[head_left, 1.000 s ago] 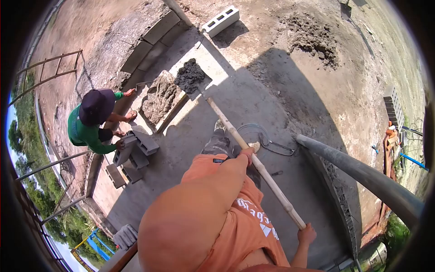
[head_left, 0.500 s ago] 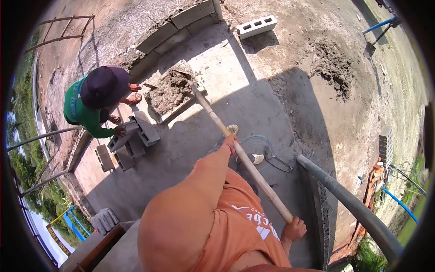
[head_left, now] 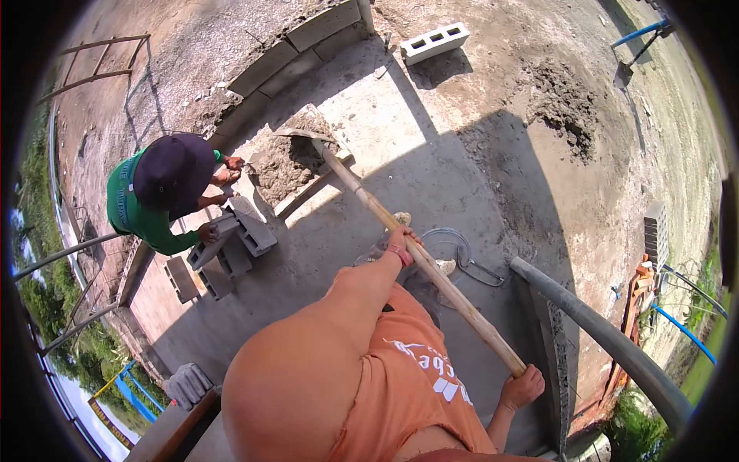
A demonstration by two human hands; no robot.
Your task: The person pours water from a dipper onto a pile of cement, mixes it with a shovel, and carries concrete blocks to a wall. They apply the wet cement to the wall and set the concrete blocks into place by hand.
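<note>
I've got the left hand wrapped tight about halfway up the long pale bamboo-handled shovel, and the right hand clamped round its butt end, low by my side. The shovel's blade is down on the grey wet mortar heap on the wooden mixing board, with the handle slanting back to me. Just beside the board, a person in a green shirt and dark hat crouches with one hand on the stacked grey concrete blocks.
</note>
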